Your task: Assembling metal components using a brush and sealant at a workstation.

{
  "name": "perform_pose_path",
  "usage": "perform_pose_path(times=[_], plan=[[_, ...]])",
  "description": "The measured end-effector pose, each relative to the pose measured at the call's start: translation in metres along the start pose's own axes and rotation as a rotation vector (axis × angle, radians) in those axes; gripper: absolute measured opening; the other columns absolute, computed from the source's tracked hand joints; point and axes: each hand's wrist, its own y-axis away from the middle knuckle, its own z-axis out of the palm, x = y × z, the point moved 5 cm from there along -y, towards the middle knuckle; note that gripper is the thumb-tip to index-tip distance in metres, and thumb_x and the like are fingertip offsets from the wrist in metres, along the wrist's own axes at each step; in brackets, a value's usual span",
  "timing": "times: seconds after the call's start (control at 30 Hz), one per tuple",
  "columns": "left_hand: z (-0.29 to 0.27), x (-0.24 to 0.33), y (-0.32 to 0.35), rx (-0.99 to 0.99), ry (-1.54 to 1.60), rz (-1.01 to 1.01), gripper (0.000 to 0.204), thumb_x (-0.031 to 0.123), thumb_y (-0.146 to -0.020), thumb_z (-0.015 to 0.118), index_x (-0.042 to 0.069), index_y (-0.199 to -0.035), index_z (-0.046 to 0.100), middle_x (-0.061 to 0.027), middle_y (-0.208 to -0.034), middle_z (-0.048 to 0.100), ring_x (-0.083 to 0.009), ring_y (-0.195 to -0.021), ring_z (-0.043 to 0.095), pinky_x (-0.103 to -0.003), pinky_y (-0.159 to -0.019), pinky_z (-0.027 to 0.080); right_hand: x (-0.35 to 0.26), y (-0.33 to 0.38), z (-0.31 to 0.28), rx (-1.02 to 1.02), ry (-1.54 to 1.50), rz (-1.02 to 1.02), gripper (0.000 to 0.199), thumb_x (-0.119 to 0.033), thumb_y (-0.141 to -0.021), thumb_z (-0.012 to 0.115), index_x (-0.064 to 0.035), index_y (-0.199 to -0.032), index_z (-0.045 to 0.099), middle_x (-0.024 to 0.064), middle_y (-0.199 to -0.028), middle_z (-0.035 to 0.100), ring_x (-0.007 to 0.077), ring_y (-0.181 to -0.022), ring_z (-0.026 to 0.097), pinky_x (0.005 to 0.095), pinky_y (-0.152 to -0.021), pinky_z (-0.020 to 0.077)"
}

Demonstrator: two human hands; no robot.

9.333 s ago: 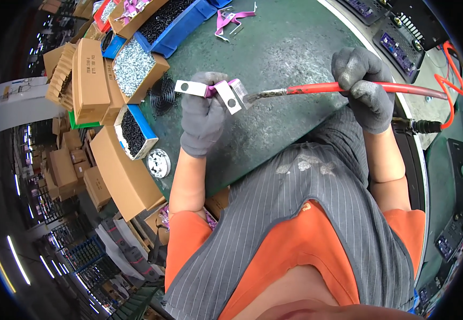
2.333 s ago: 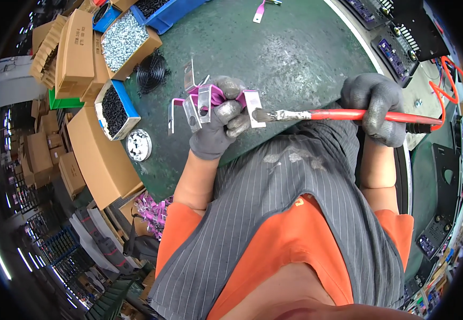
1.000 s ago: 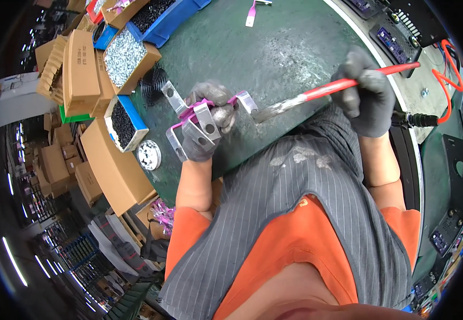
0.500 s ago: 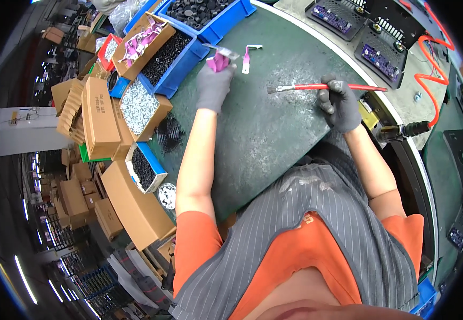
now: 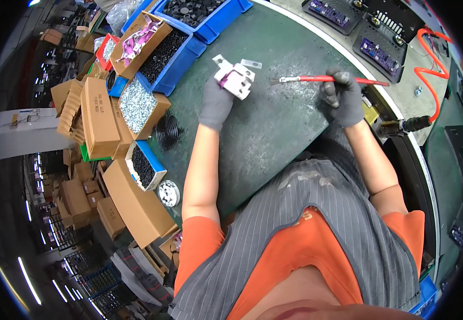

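Observation:
My left hand (image 5: 217, 104), in a grey glove, is closed around several metal brackets (image 5: 238, 81) with pale faces and purple parts. It holds them above the green work table (image 5: 274, 133). A flat pale strip with a hole (image 5: 251, 64) shows just beyond them; whether it lies on the table or belongs to the bunch, I cannot tell. On the right, my gloved right hand (image 5: 343, 97) grips a brush (image 5: 311, 78) by its red handle. The brush lies nearly level, its dark bristles pointing left toward the brackets and apart from them.
Blue bins (image 5: 180, 72) of small black parts stand at the far left. Beside them are a carton of purple brackets (image 5: 138, 40) and a box of silver screws (image 5: 137, 106). Black plates with circuit boards (image 5: 378, 53) and an orange coiled hose (image 5: 428, 72) are at right.
My left hand has come nearer and turned the brackets, so their pale faces now show. The bracket lying on the table is now largely out of sight. The brush has shifted slightly right.

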Motion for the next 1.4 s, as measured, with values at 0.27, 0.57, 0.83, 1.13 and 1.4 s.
perform_pose_path(times=[0.27, 0.57, 0.83, 1.13, 1.4], plan=[[0.006, 0.064, 0.111, -0.030, 0.032, 0.133, 0.029, 0.011, -0.080, 0.056, -0.003, -0.104, 0.052, -0.0100, -0.092, 0.060, -0.0158, -0.079, 0.061, -0.025, -0.067, 0.050, -0.015, 0.019, 0.089, -0.280, 0.178, 0.032, 0.021, -0.020, -0.078, 0.043, -0.0021, -0.083, 0.051, 0.0048, -0.051, 0.045, 0.0091, -0.036, 0.030, 0.0215, -0.036, 0.0257], [0.001, 0.082, 0.140, -0.043, 0.217, 0.244, 0.033, 0.017, -0.084, 0.051, -0.008, -0.105, 0.051, -0.0150, -0.098, 0.057, -0.0221, -0.085, 0.061, -0.032, -0.073, 0.051, -0.033, 0.043, 0.133, -0.438, 0.506, -0.125, 0.019, -0.022, -0.072, 0.051, -0.0031, -0.074, 0.047, 0.0003, -0.049, 0.039, 0.0081, -0.038, 0.031, 0.0222, -0.040, 0.0247], [-0.003, 0.088, 0.148, 0.008, 0.037, 0.265, 0.036, 0.023, -0.084, 0.051, -0.008, -0.103, 0.052, -0.0138, -0.099, 0.057, -0.0208, -0.087, 0.060, -0.031, -0.075, 0.050, -0.047, 0.062, 0.148, -0.366, 0.801, -0.222, 0.021, -0.022, -0.068, 0.051, -0.0026, -0.069, 0.045, 0.0013, -0.055, 0.038, 0.0068, -0.042, 0.033, 0.0208, -0.040, 0.0251], [-0.010, 0.082, 0.153, 0.068, 0.239, 0.207, 0.037, 0.027, -0.085, 0.049, -0.006, -0.101, 0.054, -0.0120, -0.097, 0.056, -0.0195, -0.086, 0.057, -0.030, -0.074, 0.048, -0.041, 0.065, 0.152, -0.343, 0.734, -0.227, 0.021, -0.023, -0.068, 0.052, -0.0037, -0.070, 0.045, 0.0001, -0.052, 0.036, 0.0066, -0.042, 0.032, 0.0208, -0.038, 0.0228], [-0.014, 0.085, 0.152, 0.025, -0.186, 0.339, 0.032, 0.020, -0.082, 0.053, -0.006, -0.101, 0.055, -0.0114, -0.097, 0.055, -0.0183, -0.086, 0.056, -0.029, -0.073, 0.047, -0.040, 0.065, 0.155, -0.369, 0.700, -0.222, 0.025, -0.026, -0.067, 0.056, -0.0037, -0.069, 0.045, 0.0005, -0.055, 0.038, 0.0065, -0.043, 0.033, 0.0208, -0.038, 0.0231]])
